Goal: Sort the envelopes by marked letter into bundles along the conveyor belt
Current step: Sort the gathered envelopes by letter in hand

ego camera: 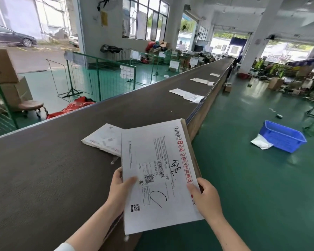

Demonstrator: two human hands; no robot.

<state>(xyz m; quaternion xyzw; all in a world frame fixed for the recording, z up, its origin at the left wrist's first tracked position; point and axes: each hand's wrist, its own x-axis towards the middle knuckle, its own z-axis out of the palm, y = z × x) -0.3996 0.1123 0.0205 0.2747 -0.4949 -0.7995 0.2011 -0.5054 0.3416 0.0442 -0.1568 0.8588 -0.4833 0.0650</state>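
Envelope (158, 174): marked C, long axis up-frame.
Left hand (121, 185): fingers grip its lower-left edge.
Right hand (205, 196): fingers grip its lower-right edge.
Nearest bundle (103, 140): just above-left, on conveyor belt (43, 169).

The white envelope (145, 142) carries black print, red lettering and a black handwritten C. The conveyor belt (43, 169) is dark grey, the basket (279, 140) blue.

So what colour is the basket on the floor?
The basket is blue, clearest in the head view.
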